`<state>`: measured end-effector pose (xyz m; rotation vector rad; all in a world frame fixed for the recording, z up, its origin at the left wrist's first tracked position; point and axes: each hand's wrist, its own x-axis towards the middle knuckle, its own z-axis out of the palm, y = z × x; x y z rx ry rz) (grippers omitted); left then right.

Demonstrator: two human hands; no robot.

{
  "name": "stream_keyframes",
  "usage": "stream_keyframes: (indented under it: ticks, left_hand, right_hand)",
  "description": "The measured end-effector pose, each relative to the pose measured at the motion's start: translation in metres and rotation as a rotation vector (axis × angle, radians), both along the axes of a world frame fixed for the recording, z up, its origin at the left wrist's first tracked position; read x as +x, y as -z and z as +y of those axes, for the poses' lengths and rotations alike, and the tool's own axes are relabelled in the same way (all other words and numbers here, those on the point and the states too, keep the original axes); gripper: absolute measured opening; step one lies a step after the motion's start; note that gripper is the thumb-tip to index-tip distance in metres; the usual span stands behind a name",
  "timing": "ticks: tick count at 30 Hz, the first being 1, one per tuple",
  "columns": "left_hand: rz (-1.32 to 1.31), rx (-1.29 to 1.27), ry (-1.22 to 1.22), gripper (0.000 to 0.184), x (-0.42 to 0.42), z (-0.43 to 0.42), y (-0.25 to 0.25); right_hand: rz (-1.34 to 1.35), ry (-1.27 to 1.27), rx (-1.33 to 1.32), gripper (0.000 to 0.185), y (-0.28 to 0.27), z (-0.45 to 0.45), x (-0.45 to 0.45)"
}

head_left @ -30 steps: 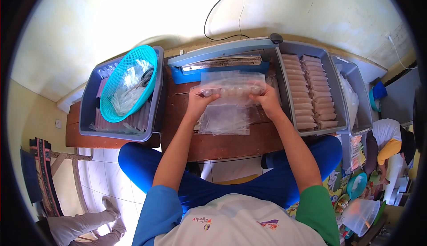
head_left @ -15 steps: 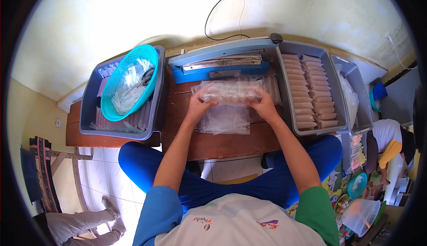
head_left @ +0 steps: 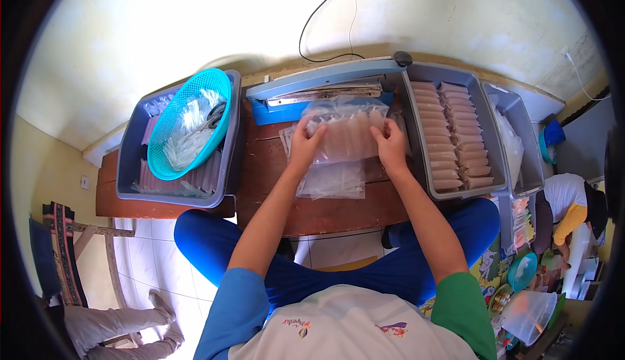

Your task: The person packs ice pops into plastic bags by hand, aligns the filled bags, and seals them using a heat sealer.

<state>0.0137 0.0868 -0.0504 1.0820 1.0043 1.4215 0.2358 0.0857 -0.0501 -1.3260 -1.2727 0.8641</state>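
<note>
A clear plastic bag (head_left: 346, 137) with several pale tube-shaped packets side by side in it hangs between my two hands. My left hand (head_left: 306, 144) pinches its left edge, thumb on the near face. On the opposite edge, my right hand (head_left: 391, 145) grips it the same way. The bag's loose top reaches up against the front of a blue heat sealer (head_left: 273, 112), whose long grey-blue arm (head_left: 325, 73) is raised. Under the bag, flat clear plastic bags (head_left: 332, 184) lie on the brown wooden table (head_left: 273, 204).
At left, a grey tub (head_left: 224, 187) holds tube packets, with a turquoise basket (head_left: 156, 155) of clear plastic tilted on top. A grey tray (head_left: 501, 178) with two columns of filled tubes stands right, beside another grey bin (head_left: 535, 171). Another person (head_left: 566, 204) bends down far right.
Both my hands have turned the bag so its broad face and the row of tubes now show. Its top has come up over the sealer's front.
</note>
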Motion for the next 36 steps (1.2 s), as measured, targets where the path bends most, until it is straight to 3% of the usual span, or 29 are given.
stream_keyframes:
  ticks: [2, 5, 11, 14, 22, 24, 31, 36]
  left_hand:
    - [0.173, -0.061, 0.02, 0.055, 0.012, 0.007, -0.002]
    - [0.153, 0.004, 0.098, 0.06, 0.036, 0.022, 0.008]
    - [0.123, -0.029, -0.056, 0.073, 0.075, 0.04, 0.038]
    - [0.206, -0.059, -0.099, 0.076, 0.077, 0.034, 0.031]
    - [0.496, 0.043, -0.11, 0.071, 0.064, 0.014, 0.014]
    - [0.59, -0.114, -0.069, 0.061, 0.061, 0.006, 0.002]
    - [0.512, -0.057, -0.028, 0.062, 0.064, 0.003, 0.017]
    - [0.616, 0.0, 0.14, 0.077, 0.05, 0.008, 0.031]
  right_hand:
    - [-0.078, 0.134, -0.006, 0.035, -0.013, 0.0, -0.001]
    - [-0.251, 0.309, -0.129, 0.039, -0.028, 0.001, 0.003]
    - [-0.487, 0.455, 0.027, 0.041, -0.004, 0.013, 0.02]
    - [-0.442, 0.394, 0.031, 0.043, -0.001, 0.009, 0.023]
    - [-0.668, 0.242, 0.225, 0.043, -0.001, -0.016, 0.017]
    - [-0.754, 0.196, 0.214, 0.04, 0.004, -0.02, 0.021]
    - [-0.878, 0.164, 0.177, 0.035, 0.019, -0.013, 0.03]
    - [-0.792, 0.152, 0.218, 0.035, 0.023, -0.01, 0.037]
